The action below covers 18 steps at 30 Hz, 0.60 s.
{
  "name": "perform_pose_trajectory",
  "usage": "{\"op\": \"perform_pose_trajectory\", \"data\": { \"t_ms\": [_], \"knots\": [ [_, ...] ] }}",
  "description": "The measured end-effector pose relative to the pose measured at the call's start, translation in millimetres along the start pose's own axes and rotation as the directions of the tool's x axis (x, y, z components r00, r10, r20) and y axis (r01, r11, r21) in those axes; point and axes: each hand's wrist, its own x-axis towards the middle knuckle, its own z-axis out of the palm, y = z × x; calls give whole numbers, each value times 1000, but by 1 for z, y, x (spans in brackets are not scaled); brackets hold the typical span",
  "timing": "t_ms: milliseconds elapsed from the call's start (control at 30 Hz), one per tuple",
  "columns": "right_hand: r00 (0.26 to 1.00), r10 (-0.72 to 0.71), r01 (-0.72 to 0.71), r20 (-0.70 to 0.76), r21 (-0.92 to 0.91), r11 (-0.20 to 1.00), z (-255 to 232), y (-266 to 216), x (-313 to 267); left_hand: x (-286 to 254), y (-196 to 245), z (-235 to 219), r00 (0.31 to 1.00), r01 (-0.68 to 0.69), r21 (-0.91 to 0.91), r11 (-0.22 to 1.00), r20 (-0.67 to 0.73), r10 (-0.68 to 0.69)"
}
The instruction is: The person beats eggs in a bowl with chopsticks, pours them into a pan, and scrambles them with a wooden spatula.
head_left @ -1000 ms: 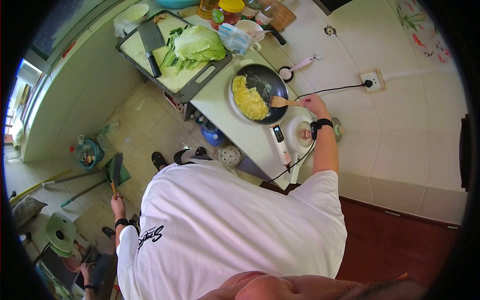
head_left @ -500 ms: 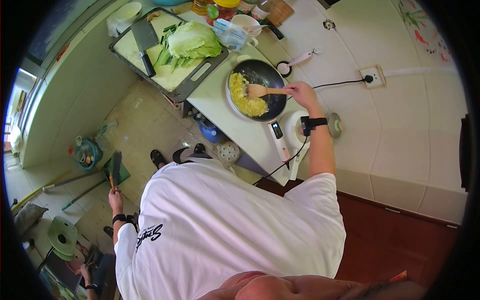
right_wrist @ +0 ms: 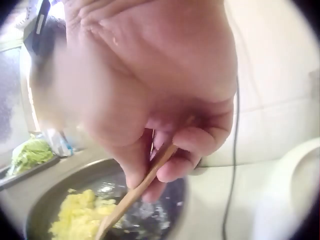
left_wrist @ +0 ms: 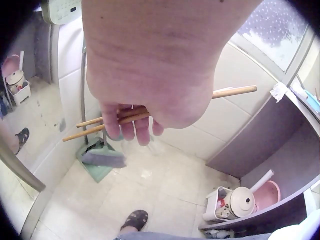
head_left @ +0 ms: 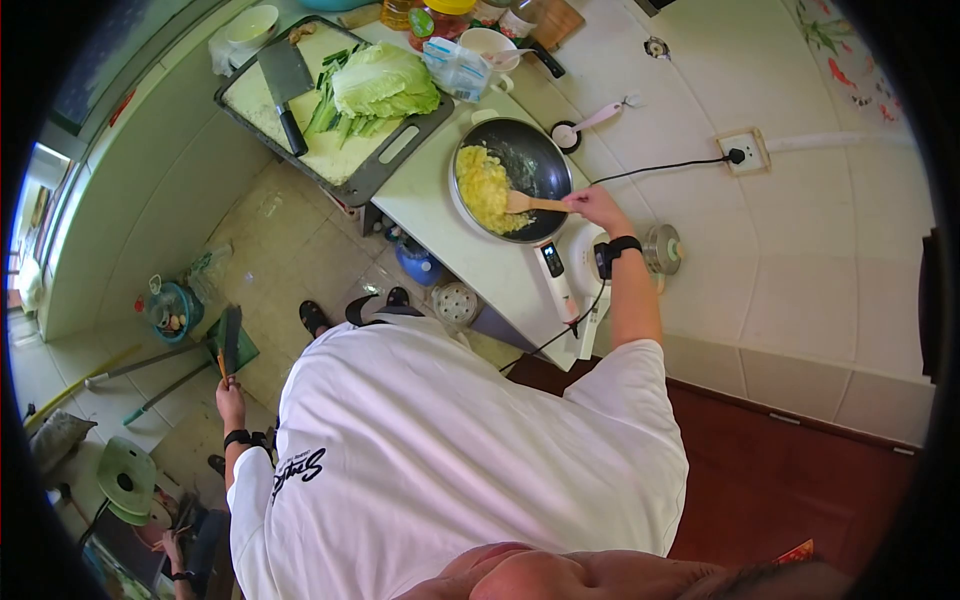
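Observation:
In the head view a dark frying pan (head_left: 546, 166) with a white outside stands on the white counter. Scrambled egg (head_left: 482, 184) lies along its left side. My right hand (head_left: 598, 207) pinches the handle of a wooden spatula (head_left: 538, 204), whose blade sits at the lower right edge of the egg. The right wrist view shows thumb and fingers closed on the handle (right_wrist: 131, 198). Down at my side, away from the counter, my left hand (head_left: 231, 402) holds a pair of chopsticks (left_wrist: 234, 92); they cross under the palm with fingers curled round them.
Left of the pan, a tray-like board (head_left: 385, 172) carries a cleaver (head_left: 287, 90) and Chinese cabbage (head_left: 385, 80). A plastic bag (head_left: 455, 68) and a white cup (head_left: 490, 45) stand behind. A black cord (head_left: 660, 172) runs along the wall. A broom and dustpan (left_wrist: 100, 162) stand on the floor.
My right hand has swept the spatula left from the pan's right side into the egg, then drawn it slightly down and right. The left hand still holds the chopsticks low at my side.

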Motion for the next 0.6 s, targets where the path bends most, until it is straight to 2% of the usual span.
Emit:
{"op": "perform_pose_trajectory", "data": {
  "t_ms": [33, 67, 133, 167, 233, 267, 300, 367, 400, 467, 500, 567, 600],
  "knots": [
    [997, -70, 70, -9, 21, 997, 5, -14, 0, 2, -1, -1, 1000, -24, 17, 1000, -4, 24],
    [998, -68, 68, -11, 24, 997, 8, -28, -1, 4, -2, -1, 1000, -27, 19, 999, -2, 27],
    [978, -95, 46, -185, -252, 967, 1, -73, -16, 7, -2, -2, 1000, -10, 32, 999, 0, 10],
    [978, -90, 41, -188, -251, 967, -6, -80, -21, 8, -1, -2, 1000, -13, 34, 999, 4, 13],
    [946, -177, 43, -271, -437, 899, -22, -86, -28, 10, 4, -1, 1000, -20, 24, 1000, -7, 20],
    [945, -135, -26, -298, -480, 877, -30, -83, -31, 11, 6, 0, 1000, -21, 22, 1000, -4, 21],
    [944, -135, -29, -301, -483, 875, -37, -75, -32, 10, 14, 1, 1000, -10, 7, 1000, -5, 10],
    [967, 76, -208, -241, -584, 785, -45, -52, -30, 13, 15, 6, 1000, 3, -16, 1000, -5, -3],
    [968, 76, -208, -241, -588, 782, -46, -42, -30, 19, 9, 8, 1000, 22, -18, 1000, 14, -22],
    [965, 200, -259, -172, -467, 846, -41, -22, -27, 19, 8, 9, 999, 43, -18, 999, 33, -42],
    [964, 202, -260, -170, -468, 845, -35, -12, -25, 15, 15, 7, 999, 25, 9, 1000, 23, -25],
    [985, 168, -168, -21, -259, 951, -24, 5, -21, 17, 13, 6, 1000, 6, 35, 999, 15, -6],
    [985, 172, -172, -22, -260, 950, -14, 7, -20, 21, 6, 7, 1000, -14, -19, 1000, 13, 15]
  ]
}}
